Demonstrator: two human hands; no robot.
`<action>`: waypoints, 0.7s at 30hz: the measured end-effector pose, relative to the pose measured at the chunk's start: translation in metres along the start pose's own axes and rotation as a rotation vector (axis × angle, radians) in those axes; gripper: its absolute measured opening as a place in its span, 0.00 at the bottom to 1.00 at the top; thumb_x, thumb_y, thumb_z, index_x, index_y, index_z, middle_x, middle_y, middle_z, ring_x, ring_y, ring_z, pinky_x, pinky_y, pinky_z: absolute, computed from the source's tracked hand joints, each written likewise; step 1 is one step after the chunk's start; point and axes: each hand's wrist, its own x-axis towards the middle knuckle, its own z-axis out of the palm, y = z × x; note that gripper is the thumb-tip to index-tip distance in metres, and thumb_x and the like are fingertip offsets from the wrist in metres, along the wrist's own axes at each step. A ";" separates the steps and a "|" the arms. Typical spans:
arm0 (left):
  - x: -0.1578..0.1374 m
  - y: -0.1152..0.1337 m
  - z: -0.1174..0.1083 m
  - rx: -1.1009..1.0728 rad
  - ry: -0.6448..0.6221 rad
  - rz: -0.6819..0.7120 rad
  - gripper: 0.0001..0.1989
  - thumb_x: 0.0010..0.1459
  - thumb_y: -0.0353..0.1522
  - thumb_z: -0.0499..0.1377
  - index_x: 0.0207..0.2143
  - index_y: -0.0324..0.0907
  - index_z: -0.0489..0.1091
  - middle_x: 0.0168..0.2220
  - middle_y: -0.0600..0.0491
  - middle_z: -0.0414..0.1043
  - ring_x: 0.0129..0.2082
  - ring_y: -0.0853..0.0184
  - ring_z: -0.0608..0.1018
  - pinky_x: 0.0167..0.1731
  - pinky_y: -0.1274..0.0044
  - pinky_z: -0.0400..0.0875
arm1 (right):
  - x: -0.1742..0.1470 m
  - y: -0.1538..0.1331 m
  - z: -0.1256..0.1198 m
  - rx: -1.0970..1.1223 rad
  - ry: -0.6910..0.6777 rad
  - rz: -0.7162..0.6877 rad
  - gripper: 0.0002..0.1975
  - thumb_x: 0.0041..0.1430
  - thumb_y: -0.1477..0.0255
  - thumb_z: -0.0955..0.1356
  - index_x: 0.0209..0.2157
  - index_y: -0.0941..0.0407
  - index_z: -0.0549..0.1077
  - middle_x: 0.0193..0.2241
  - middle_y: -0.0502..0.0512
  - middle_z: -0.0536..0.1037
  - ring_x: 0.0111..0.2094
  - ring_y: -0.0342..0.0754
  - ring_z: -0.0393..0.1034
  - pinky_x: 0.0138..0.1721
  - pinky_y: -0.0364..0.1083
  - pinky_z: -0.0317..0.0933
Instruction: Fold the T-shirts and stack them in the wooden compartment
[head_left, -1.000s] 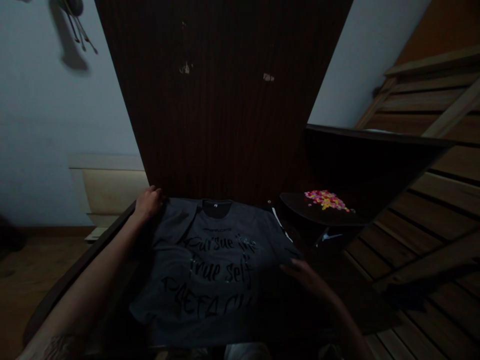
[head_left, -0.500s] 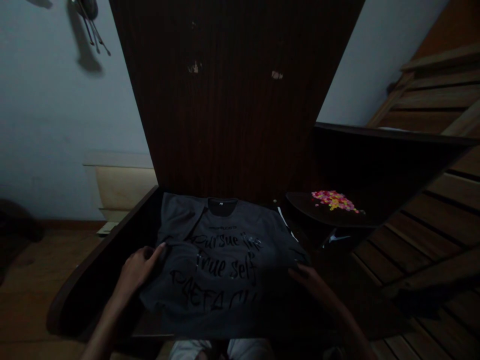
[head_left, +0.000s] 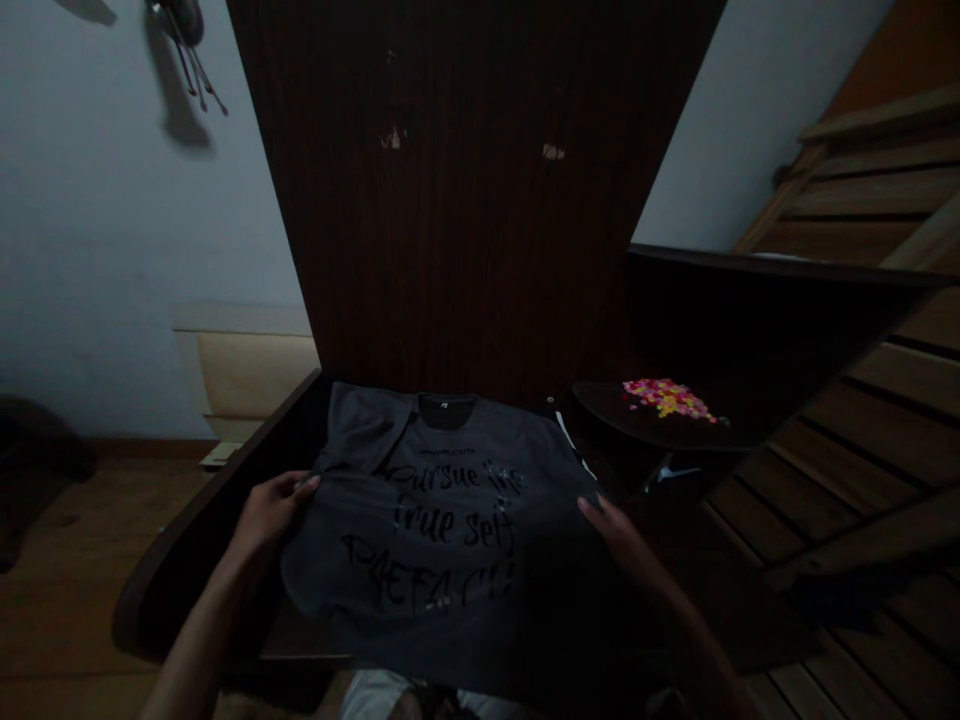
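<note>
A dark grey T-shirt (head_left: 450, 500) with black lettering lies spread face up on a dark wooden surface, its neckline toward the tall panel. My left hand (head_left: 274, 505) pinches the shirt's left edge below the sleeve, thumb on top. At the opposite edge, my right hand (head_left: 606, 522) grips the cloth, with its thumb over the fabric and its other fingers mostly hidden in shadow. The shirt's lower part hangs toward my lap.
A tall dark wooden panel (head_left: 465, 220) rises behind the shirt. To the right, a small rounded shelf (head_left: 600, 405) bears a heap of pink and yellow pieces (head_left: 671, 398). A raised curved side board (head_left: 217, 510) borders the left. Wooden slats (head_left: 862, 420) stand at far right.
My left hand has shifted slightly left and closed on the shirt's edge. My right hand has moved up a little and now grips the other edge. The cloth is pulled flatter.
</note>
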 end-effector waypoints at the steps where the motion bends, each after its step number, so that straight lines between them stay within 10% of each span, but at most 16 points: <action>1: 0.000 0.002 -0.005 -0.094 0.010 -0.023 0.20 0.44 0.43 0.63 0.37 0.41 0.73 0.32 0.48 0.79 0.32 0.58 0.81 0.30 0.72 0.74 | -0.001 0.001 -0.003 0.039 -0.029 0.023 0.32 0.54 0.46 0.64 0.50 0.55 0.73 0.50 0.61 0.76 0.51 0.59 0.70 0.54 0.55 0.61; 6: -0.004 0.005 -0.022 -0.236 0.065 -0.091 0.15 0.44 0.38 0.60 0.35 0.42 0.71 0.31 0.51 0.79 0.30 0.59 0.81 0.29 0.72 0.75 | -0.006 0.027 -0.018 0.074 -0.045 0.198 0.25 0.48 0.50 0.68 0.36 0.56 0.78 0.36 0.60 0.81 0.39 0.60 0.76 0.44 0.56 0.67; 11: -0.002 0.000 -0.018 0.079 -0.007 -0.039 0.20 0.39 0.40 0.63 0.37 0.43 0.72 0.35 0.48 0.80 0.36 0.57 0.80 0.30 0.73 0.74 | -0.005 0.036 -0.019 -0.054 -0.187 0.134 0.22 0.44 0.50 0.70 0.28 0.56 0.77 0.28 0.54 0.80 0.32 0.55 0.74 0.34 0.49 0.67; 21: 0.011 0.014 0.000 0.512 0.177 0.184 0.12 0.47 0.43 0.57 0.28 0.44 0.69 0.27 0.51 0.77 0.31 0.59 0.79 0.31 0.75 0.69 | 0.021 0.029 0.003 -0.273 0.102 0.018 0.22 0.45 0.49 0.64 0.19 0.54 0.64 0.18 0.48 0.67 0.23 0.45 0.63 0.25 0.43 0.56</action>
